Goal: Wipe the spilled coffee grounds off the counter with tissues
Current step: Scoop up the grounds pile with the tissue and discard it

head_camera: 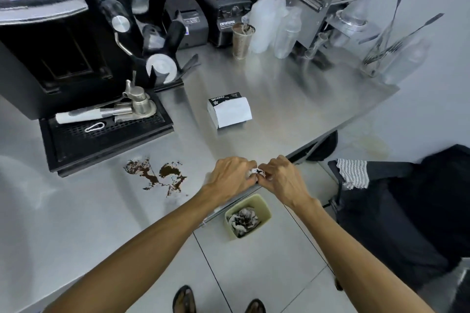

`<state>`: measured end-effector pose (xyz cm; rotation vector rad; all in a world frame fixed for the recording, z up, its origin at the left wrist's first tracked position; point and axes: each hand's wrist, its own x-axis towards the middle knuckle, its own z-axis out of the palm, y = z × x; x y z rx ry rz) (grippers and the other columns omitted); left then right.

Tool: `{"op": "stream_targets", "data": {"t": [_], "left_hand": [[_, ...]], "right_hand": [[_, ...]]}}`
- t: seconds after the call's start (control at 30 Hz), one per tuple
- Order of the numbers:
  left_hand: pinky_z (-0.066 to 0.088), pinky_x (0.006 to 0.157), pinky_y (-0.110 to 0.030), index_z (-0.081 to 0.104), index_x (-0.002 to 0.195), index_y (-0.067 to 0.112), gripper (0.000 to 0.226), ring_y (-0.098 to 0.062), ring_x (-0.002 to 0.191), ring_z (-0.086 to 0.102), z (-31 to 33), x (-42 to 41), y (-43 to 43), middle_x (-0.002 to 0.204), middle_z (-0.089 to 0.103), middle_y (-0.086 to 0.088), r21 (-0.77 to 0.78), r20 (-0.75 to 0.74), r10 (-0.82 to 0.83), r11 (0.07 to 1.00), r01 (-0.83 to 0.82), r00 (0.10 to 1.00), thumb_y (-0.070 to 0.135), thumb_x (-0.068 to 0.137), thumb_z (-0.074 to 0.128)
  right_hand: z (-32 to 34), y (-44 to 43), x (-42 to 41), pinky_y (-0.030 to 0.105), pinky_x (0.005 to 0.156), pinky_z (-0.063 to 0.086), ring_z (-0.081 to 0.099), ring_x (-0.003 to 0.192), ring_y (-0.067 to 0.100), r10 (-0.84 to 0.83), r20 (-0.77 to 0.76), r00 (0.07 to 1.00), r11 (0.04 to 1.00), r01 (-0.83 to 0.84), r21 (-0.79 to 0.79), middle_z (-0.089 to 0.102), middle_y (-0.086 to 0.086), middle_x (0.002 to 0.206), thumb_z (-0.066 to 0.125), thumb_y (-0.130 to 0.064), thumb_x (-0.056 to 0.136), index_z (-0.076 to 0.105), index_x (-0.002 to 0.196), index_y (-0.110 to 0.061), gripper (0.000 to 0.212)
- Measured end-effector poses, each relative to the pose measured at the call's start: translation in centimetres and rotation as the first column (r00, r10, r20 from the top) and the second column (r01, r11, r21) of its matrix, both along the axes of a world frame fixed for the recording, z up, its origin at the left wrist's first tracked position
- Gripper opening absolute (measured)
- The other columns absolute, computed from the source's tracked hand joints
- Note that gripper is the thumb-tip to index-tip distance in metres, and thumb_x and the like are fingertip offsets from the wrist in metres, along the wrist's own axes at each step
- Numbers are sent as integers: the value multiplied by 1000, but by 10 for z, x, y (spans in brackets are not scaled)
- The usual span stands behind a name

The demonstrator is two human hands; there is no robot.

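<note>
The steel counter (pixel 279 99) bears the spilled coffee grounds (pixel 155 175), a patch stretched left to right just in front of the black drip tray (pixel 101 140). At the counter's near edge, right of the grounds, the left hand (pixel 230 176) and right hand (pixel 284 179) together pinch a crumpled, stained tissue (pixel 255 172).

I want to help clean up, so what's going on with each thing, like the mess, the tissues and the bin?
coffee grounds: spilled on the counter, not wiped yet.
crumpled tissue: stained dark, pinched between both hands.
left hand: pinches the crumpled tissue.
right hand: pinches the crumpled tissue.
tissue box: on the counter, white sheet poking out.
bin: on the floor, open, used tissues inside.
</note>
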<state>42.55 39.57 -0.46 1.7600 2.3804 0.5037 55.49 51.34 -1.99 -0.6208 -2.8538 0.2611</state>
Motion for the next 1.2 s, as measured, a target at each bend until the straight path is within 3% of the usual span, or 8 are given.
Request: {"op": "stream_targets", "data": {"t": [0.23, 0.4, 0.53, 0.7, 0.83, 1.0, 1.13, 1.2], "left_hand": [[37, 63, -30, 64, 117, 26, 32, -30, 80, 64, -33, 57, 37, 87, 69, -9, -61, -18, 56, 997, -57, 998, 34, 89, 51], [35, 59, -31, 60, 121, 19, 33, -32, 81, 66, -79, 85, 54, 88, 69, -12, -78, -75, 84, 993, -90, 994, 33, 94, 48], [38, 62, -32, 58, 120, 19, 29, -30, 85, 66, -141, 96, 68, 93, 69, -10, -108, -85, 91, 989, -100, 992, 34, 97, 47], [47, 76, -36, 59, 120, 22, 31, -29, 93, 64, -278, 88, 89, 98, 66, -9, -178, -65, 131, 974, -141, 989, 40, 98, 49], [48, 71, -35, 69, 107, 24, 23, -24, 86, 65, -406, 73, 97, 93, 68, -2, -199, -32, 151, 968, -155, 988, 39, 94, 57], [38, 64, -31, 64, 89, 19, 12, -21, 78, 56, -553, 61, 104, 93, 64, -2, -167, 56, 134, 978, -123, 989, 31, 90, 59], [36, 62, -32, 43, 64, 18, 23, -25, 72, 53, -619, 56, 115, 82, 58, -4, -213, 128, 179, 966, -149, 976, 24, 82, 57], [39, 60, -33, 52, 67, 17, 17, -24, 71, 53, -636, 58, 119, 80, 56, -6, -231, 134, 194, 960, -159, 972, 20, 80, 61]], "right_hand": [[-24, 35, 51, 31, 52, 43, 43, 67, 13, 26, -39, 999, 997, -29, -68, 60, -2, 68, 76, -34, 79, 75, 88, -19, 18], [-68, 58, 72, 36, 54, 48, 52, 74, 20, 40, 86, 995, 997, -34, -71, 59, -2, 73, 66, -48, 84, 74, 95, -21, 31], [-117, 67, 78, 18, 48, 31, 53, 69, 18, 49, 129, 990, 997, -41, -62, 60, -4, 69, 77, -43, 75, 76, 90, -22, 26], [-254, 85, 68, 26, 62, 37, 54, 88, 21, 44, 181, 982, 995, -26, -101, 65, 1, 90, 63, -52, 82, 74, 102, -22, 38], [-378, 94, 58, 32, 70, 43, 53, 100, 25, 49, 246, 968, 994, -23, -108, 64, 8, 99, 59, -43, 90, 70, 115, -24, 33], [-527, 104, 52, 37, 71, 52, 61, 89, 29, 30, 338, 941, 995, 5, -102, 64, 11, 97, 56, -22, 90, 67, 111, -16, 24], [-585, 119, 47, 32, 60, 49, 64, 78, 29, 19, 305, 952, 997, 6, -83, 69, 9, 87, 58, -7, 82, 71, 103, -21, 28], [-596, 122, 48, 34, 68, 52, 65, 81, 30, -25, 283, 959, 996, 48, -73, 70, 8, 93, 61, -10, 83, 73, 103, -22, 26]]}}
